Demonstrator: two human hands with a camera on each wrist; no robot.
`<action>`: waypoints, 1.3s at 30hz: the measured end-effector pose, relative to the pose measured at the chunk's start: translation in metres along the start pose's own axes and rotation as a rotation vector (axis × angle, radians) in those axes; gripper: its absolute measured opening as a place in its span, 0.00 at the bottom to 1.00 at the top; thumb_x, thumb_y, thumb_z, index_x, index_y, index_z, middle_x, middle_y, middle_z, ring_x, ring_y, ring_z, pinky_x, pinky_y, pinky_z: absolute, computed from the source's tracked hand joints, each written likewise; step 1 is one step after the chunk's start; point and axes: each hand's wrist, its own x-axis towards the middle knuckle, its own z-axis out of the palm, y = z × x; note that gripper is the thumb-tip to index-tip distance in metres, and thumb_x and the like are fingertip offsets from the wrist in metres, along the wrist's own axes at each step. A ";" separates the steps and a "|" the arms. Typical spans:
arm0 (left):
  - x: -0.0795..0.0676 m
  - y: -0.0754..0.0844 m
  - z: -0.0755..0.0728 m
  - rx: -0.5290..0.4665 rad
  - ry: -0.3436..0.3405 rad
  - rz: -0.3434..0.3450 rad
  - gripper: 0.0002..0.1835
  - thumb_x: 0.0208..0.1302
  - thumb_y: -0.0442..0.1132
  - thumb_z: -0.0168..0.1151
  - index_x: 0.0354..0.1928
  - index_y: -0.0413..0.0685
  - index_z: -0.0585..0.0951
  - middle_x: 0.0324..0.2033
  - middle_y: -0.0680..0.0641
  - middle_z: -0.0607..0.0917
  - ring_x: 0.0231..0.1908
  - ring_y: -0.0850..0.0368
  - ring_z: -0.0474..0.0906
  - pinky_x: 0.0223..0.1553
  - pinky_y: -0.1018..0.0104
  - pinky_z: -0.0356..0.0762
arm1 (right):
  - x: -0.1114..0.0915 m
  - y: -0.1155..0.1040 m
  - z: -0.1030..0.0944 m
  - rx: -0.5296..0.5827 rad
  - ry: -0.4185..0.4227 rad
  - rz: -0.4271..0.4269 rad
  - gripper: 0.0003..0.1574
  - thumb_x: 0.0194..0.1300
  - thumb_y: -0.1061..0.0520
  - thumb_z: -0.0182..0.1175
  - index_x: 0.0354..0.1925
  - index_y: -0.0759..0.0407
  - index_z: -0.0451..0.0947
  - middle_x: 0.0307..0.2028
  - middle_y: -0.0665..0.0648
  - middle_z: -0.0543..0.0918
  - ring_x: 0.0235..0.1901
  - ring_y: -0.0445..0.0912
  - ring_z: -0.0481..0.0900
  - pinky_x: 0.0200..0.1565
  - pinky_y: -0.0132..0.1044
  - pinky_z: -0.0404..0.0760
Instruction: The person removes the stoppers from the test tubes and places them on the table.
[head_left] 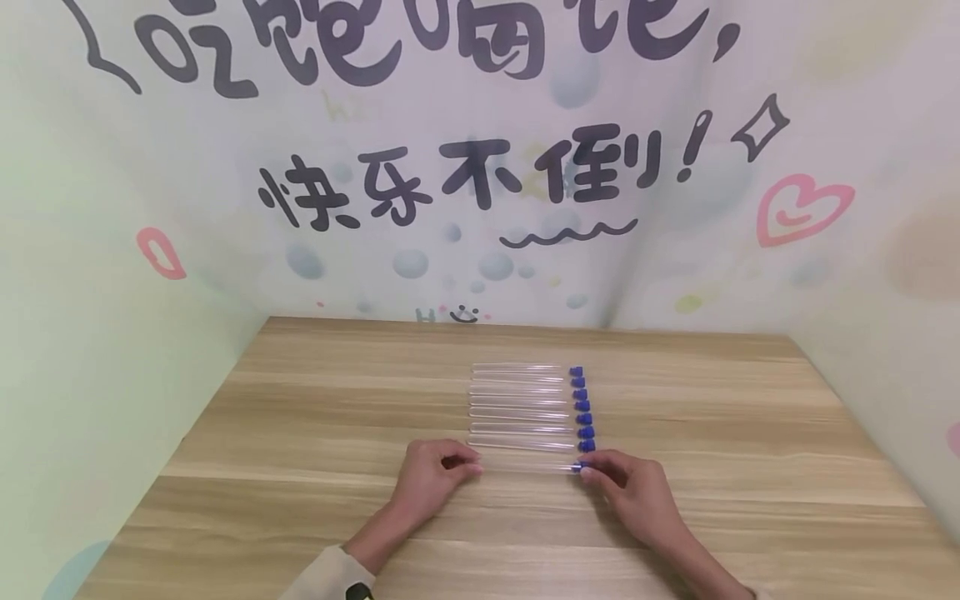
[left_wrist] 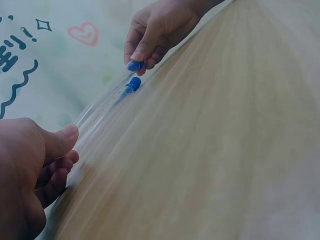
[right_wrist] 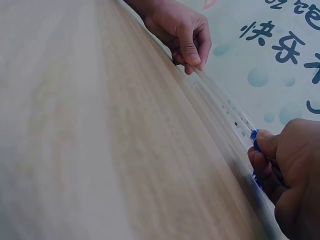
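Note:
A clear test tube (head_left: 528,467) lies crosswise between my hands, nearest the front of a row. My left hand (head_left: 435,475) pinches its left end between thumb and fingers. At the other end, my right hand (head_left: 633,492) pinches a blue cap (right_wrist: 256,140), which meets the tube's mouth; how deep it sits is hidden by the fingers. Just beyond lie several clear test tubes (head_left: 517,414), parallel to one another. Several blue caps (head_left: 583,407) form a column at their right ends, the far ones slightly apart from the tubes.
Everything lies on a wood-grain table (head_left: 315,400). Behind it hangs a pale printed backdrop (head_left: 420,167) with dark lettering and hearts, meeting the table's far edge. Pale walls flank both sides.

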 end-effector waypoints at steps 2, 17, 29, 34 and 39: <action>0.000 0.000 0.000 0.007 0.009 -0.013 0.05 0.48 0.34 0.75 0.28 0.46 0.87 0.26 0.57 0.86 0.25 0.66 0.77 0.28 0.70 0.75 | 0.001 0.002 -0.002 -0.016 0.016 0.012 0.10 0.56 0.59 0.69 0.39 0.51 0.85 0.33 0.43 0.85 0.34 0.37 0.81 0.36 0.31 0.79; 0.005 -0.007 -0.004 0.060 -0.002 -0.018 0.07 0.45 0.34 0.76 0.28 0.46 0.87 0.26 0.56 0.82 0.25 0.65 0.74 0.27 0.71 0.74 | 0.008 0.017 -0.005 0.000 0.032 -0.069 0.12 0.52 0.61 0.72 0.36 0.49 0.84 0.33 0.42 0.84 0.31 0.38 0.80 0.32 0.31 0.78; 0.008 -0.011 -0.002 0.101 -0.019 0.009 0.11 0.46 0.34 0.76 0.33 0.42 0.86 0.29 0.52 0.81 0.27 0.62 0.74 0.27 0.71 0.74 | 0.011 0.026 -0.003 -0.031 0.036 -0.106 0.19 0.47 0.62 0.75 0.39 0.48 0.83 0.29 0.42 0.81 0.25 0.37 0.77 0.28 0.31 0.77; 0.011 -0.011 0.001 0.086 -0.004 -0.005 0.14 0.46 0.35 0.77 0.37 0.43 0.86 0.27 0.53 0.79 0.26 0.63 0.71 0.26 0.71 0.73 | 0.014 0.026 -0.007 -0.013 0.053 -0.077 0.20 0.49 0.58 0.74 0.43 0.50 0.82 0.31 0.44 0.81 0.29 0.38 0.78 0.31 0.31 0.78; 0.012 -0.011 0.001 0.045 0.047 0.013 0.14 0.49 0.38 0.76 0.39 0.44 0.85 0.28 0.52 0.79 0.26 0.61 0.72 0.27 0.70 0.72 | 0.017 0.017 -0.022 0.031 0.065 -0.013 0.20 0.64 0.50 0.64 0.53 0.54 0.77 0.44 0.51 0.80 0.43 0.45 0.77 0.43 0.37 0.78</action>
